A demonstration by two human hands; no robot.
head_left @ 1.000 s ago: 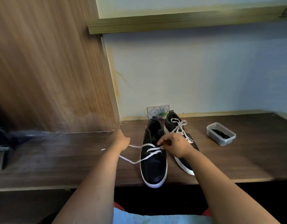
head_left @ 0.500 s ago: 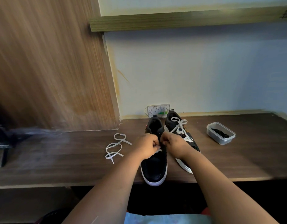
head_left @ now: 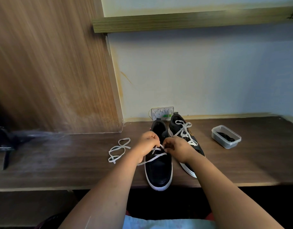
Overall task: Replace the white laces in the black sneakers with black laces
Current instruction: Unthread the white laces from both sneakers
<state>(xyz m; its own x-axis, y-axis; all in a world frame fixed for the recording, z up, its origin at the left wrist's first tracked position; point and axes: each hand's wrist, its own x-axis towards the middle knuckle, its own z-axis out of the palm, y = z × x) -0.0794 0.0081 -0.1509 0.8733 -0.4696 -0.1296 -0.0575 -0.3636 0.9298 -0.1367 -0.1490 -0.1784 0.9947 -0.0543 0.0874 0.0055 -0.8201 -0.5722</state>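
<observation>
Dark brown wood grain runs across the surface (head_left: 59, 162) in front of me, with a lighter wooden panel (head_left: 51, 71) standing at its back on the left. Going right, a loose end of the white lace (head_left: 119, 150) lies looped and curled on the wood, and from it a strand trails under my left wrist toward the near sneaker (head_left: 159, 171). That sneaker is black with a white sole, its toe pointing at me and reaching the front edge. My left hand (head_left: 146, 144) hovers over its tongue with the fingers curled, the grip pinching the white lace where it crosses the eyelets. My right hand (head_left: 177, 148) sits just beside it, its grip also clenched on the same lace, thumb and fingers closed on a short stretch between the two hands. Behind and right of my right hand stands the second sneaker (head_left: 183, 129), touching the first, with its own white lace (head_left: 183, 129) threaded and tied loosely. Against the wall behind both is a white wall socket (head_left: 162, 112). Farther right, well apart from the shoes, sits a clear plastic container (head_left: 226, 137) without a lid, holding the black laces (head_left: 226, 136) bunched in its bottom.
</observation>
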